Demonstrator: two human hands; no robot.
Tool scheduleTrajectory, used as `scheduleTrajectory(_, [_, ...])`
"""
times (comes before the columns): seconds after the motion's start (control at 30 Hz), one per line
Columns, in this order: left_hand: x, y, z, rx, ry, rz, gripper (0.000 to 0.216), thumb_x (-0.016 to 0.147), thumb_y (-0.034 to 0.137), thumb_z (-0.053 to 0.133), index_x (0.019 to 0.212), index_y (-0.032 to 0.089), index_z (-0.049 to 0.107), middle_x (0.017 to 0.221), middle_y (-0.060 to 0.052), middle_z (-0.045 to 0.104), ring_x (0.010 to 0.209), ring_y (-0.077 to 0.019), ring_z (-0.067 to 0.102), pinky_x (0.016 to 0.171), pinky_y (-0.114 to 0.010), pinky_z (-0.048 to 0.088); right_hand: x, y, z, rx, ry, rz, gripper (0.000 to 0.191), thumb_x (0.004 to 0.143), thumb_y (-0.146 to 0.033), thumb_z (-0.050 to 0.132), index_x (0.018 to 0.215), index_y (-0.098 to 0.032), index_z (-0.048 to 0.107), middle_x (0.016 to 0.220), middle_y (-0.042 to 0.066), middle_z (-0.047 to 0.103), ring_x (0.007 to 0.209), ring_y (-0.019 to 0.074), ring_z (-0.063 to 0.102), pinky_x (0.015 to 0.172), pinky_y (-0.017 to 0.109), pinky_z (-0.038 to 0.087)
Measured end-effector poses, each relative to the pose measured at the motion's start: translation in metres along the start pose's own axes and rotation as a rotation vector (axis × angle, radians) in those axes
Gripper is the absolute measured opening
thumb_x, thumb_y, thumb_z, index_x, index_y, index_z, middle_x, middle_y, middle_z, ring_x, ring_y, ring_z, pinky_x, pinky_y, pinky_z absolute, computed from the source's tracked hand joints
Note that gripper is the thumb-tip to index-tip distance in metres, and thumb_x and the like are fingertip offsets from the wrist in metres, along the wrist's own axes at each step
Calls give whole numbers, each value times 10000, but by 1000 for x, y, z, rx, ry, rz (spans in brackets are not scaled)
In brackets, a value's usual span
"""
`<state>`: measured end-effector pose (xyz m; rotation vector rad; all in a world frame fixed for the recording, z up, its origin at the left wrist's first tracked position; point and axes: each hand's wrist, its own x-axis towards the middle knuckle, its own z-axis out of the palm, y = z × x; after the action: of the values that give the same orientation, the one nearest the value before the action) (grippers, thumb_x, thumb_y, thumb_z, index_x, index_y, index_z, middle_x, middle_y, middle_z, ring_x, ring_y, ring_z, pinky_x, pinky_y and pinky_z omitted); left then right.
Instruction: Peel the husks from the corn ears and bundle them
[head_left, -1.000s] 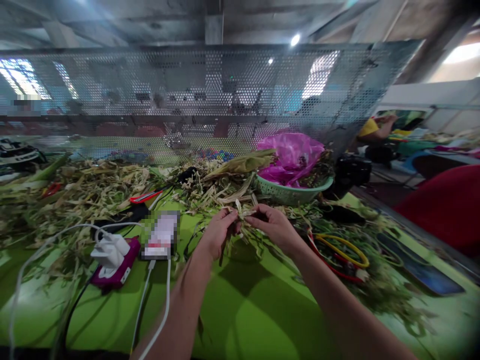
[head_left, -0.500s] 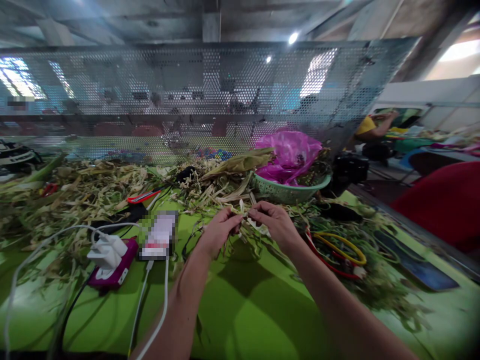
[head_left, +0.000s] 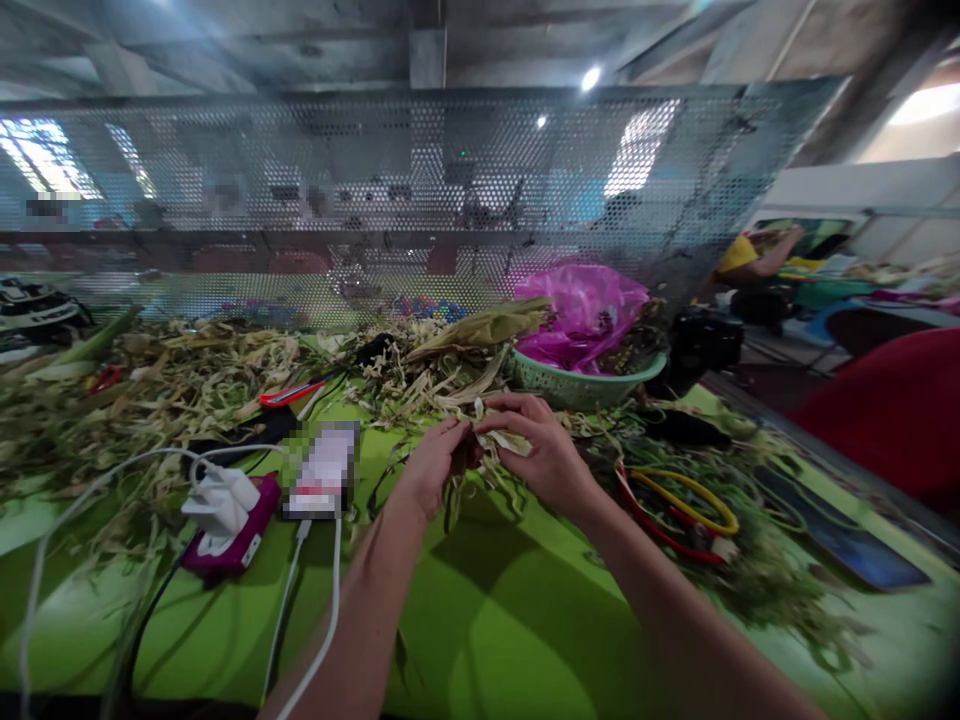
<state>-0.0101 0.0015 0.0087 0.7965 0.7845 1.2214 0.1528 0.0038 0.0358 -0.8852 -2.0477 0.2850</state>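
Above the green table [head_left: 517, 610], both hands meet at a small bunch of pale, leafy strips [head_left: 491, 465] that look like dried corn husk. My left hand [head_left: 433, 468] pinches the bunch from the left; its fingertips are partly hidden behind the thumb. My right hand [head_left: 541, 450] is at the right of the bunch, index finger and thumb bent around a pale strip, the other fingers loosely spread. Strip ends hang down below the hands. Behind them a large folded husk leaf [head_left: 480, 328] lies on a heap of dry strips [head_left: 442, 375].
A green basket [head_left: 589, 388] with a purple plastic bag [head_left: 581, 310] stands behind. At left are a red cutter knife [head_left: 291, 393], a phone [head_left: 324, 470] and a purple power block [head_left: 232, 540] with cables. Yellow-handled pliers [head_left: 690, 495] and a dark flat slab [head_left: 847, 535] lie right.
My right hand's fingers have opened out and shifted slightly over the strips. My left hand has turned a little, and the strips now hang lower below it. The view has shifted slightly.
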Motion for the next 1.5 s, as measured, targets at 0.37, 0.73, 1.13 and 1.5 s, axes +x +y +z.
scheduleTrajectory(0.37, [1, -6, -1, 238, -152, 118, 255, 764, 406, 669, 778, 164, 588, 612, 41, 465, 556, -80, 387, 549, -222, 295, -3, 3, 6, 240, 146, 338, 180, 794, -387, 662, 758, -215, 619, 734, 19, 577, 735, 194, 541, 702, 320, 436])
scheduleTrajectory(0.73, [-8, 0, 3, 291, -194, 186, 348, 756, 425, 698, 1013, 190, 677, 956, -30, 660, 907, -164, 560, 856, -268, 403, -1, -1, 10, 395, 201, 433, 273, 741, -441, 695, 756, -186, 599, 685, -3, 560, 632, 141, 492, 595, 259, 405])
scheduleTrajectory(1.13, [-5, 0, -2, 331, -113, 63, 297, 773, 446, 657, 801, 152, 625, 603, 27, 512, 556, -90, 437, 559, -227, 332, 0, 4, 9, 662, 211, 579, 276, 662, -416, 771, 765, -184, 664, 709, -5, 641, 654, 141, 557, 641, 273, 443])
scheduleTrajectory(1.5, [-11, 8, 3, 216, -162, 59, 173, 659, 177, 735, 808, 164, 647, 652, 30, 569, 593, -86, 475, 603, -222, 357, 4, -3, 8, 969, 295, 725, 278, 588, -337, 826, 678, -172, 622, 593, -34, 590, 522, 94, 498, 525, 227, 413])
